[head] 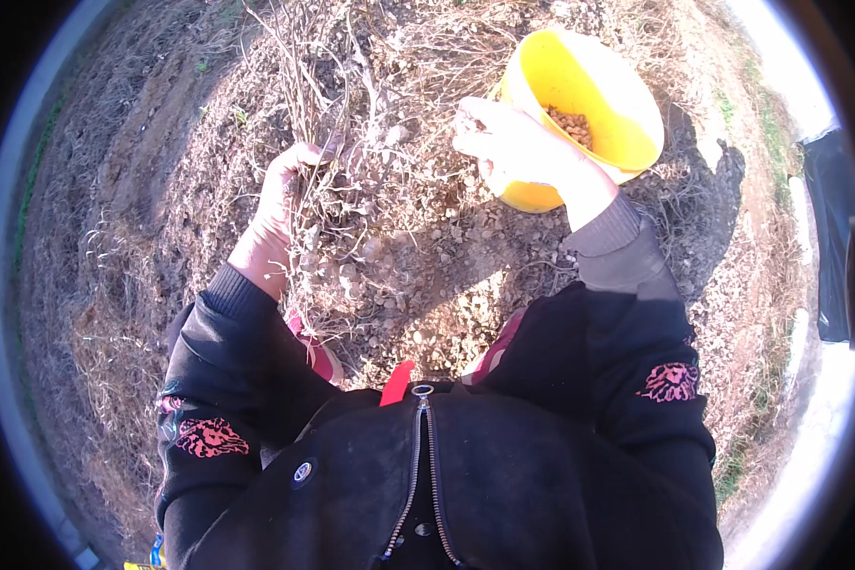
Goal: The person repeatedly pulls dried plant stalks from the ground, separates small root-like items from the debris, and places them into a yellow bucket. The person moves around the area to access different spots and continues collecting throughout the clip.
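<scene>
A bunch of dry, uprooted plants (328,171) with thin stems and tangled roots is gripped in my left hand (281,199), left of centre. My right hand (524,146), washed out by sunlight, is raised beside the near left side of a yellow plastic bucket (623,107). Its fingers are curled, but glare hides whether anything is between them. The bucket leans, and small brown pods or nuts (571,125) lie inside it.
Dry stalks and clods cover the soil (456,246) around me. My red shoes (495,349) are planted below the hands. A black object (830,235) stands at the far right beside a bright, pale strip.
</scene>
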Tool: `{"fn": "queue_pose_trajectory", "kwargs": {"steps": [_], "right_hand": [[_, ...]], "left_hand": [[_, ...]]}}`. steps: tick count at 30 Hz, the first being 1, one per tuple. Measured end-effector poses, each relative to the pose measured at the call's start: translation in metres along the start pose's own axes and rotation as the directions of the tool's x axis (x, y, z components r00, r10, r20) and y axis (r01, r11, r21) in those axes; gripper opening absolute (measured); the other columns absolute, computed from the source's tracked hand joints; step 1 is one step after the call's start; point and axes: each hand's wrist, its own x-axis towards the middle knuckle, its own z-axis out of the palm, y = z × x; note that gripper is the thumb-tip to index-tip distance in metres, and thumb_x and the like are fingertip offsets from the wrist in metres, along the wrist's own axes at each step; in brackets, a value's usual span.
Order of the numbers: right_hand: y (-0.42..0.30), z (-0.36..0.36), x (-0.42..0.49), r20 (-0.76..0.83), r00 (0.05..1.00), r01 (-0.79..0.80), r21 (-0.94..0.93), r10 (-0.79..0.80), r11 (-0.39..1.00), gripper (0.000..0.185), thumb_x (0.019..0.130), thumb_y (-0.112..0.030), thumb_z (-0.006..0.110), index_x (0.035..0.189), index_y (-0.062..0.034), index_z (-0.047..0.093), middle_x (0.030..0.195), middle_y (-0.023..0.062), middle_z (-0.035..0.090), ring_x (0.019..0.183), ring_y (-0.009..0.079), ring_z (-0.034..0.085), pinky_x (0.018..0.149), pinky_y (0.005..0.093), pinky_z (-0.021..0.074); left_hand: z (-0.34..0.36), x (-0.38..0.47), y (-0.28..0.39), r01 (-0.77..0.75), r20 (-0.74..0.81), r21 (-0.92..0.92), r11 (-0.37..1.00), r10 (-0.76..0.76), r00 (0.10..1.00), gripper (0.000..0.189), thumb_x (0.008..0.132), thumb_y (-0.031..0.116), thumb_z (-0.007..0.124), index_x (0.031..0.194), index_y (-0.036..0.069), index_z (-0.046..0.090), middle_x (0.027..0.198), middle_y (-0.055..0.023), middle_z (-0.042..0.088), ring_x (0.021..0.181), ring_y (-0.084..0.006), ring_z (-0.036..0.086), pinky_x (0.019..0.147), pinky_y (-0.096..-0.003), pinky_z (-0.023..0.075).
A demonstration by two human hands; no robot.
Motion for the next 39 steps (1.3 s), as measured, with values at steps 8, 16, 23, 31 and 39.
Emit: {"fn": "queue_pose_trajectory", "kwargs": {"steps": [8,16,23,31,39], "right_hand": [[0.032,-0.053,-0.019,-0.537,0.712,0.544,0.014,-0.452,0.839,0.02,0.089,-0.009,0.055,0.108,-0.0023,0.061,0.097,0.0046,0.064,0.085,0.0137,0.061,0.074,0.0271,0.0518],[0.029,-0.023,-0.01,-0.118,0.993,0.062,0.698,0.028,0.713,0.015,0.091,-0.013,0.057,0.099,-0.0011,0.062,0.089,0.0057,0.062,0.074,0.009,0.058,0.056,0.0192,0.0465],[0.028,0.045,0.016,0.003,0.989,0.07,0.876,-0.15,0.478,0.021,0.094,-0.013,0.051,0.102,0.0046,0.059,0.093,0.0105,0.062,0.073,0.0123,0.058,0.059,0.0222,0.0498],[0.013,0.057,0.014,0.256,0.964,-0.13,0.688,-0.072,0.714,0.04,0.083,-0.004,0.049,0.121,0.0045,0.054,0.074,0.0006,0.055,0.063,0.0061,0.049,0.057,0.0169,0.04],[0.0,0.059,0.01,0.227,0.973,-0.1,0.557,-0.036,0.824,0.035,0.089,-0.013,0.056,0.12,0.0017,0.055,0.077,-0.0011,0.056,0.063,0.0049,0.047,0.056,0.0184,0.037]], "left_hand": [[-0.007,-0.005,-0.001,0.066,0.048,0.015,0.998,-0.067,0.997,0.036,0.069,0.022,0.054,0.091,-0.006,0.061,0.076,-0.0187,0.066,0.061,-0.0295,0.065,0.06,-0.041,0.0566],[-0.008,-0.001,-0.001,0.079,0.209,-0.073,0.994,-0.063,0.976,0.04,0.069,0.019,0.053,0.098,-0.007,0.058,0.08,-0.02,0.066,0.063,-0.0306,0.065,0.062,-0.0403,0.057],[0.0,-0.004,-0.003,-0.015,0.127,-0.018,1.0,0.017,0.992,0.04,0.071,0.018,0.053,0.103,-0.006,0.058,0.083,-0.0204,0.066,0.067,-0.029,0.065,0.063,-0.0373,0.056],[0.005,-0.002,-0.006,-0.086,0.106,-0.003,0.996,0.086,0.991,0.04,0.072,0.021,0.054,0.1,-0.006,0.06,0.084,-0.0192,0.066,0.069,-0.0263,0.065,0.067,-0.0391,0.0562],[0.002,-0.007,0.001,-0.023,0.137,-0.064,0.998,0.032,0.99,0.04,0.07,0.019,0.053,0.098,-0.009,0.06,0.084,-0.0211,0.067,0.067,-0.0295,0.066,0.066,-0.0418,0.0572]]}}
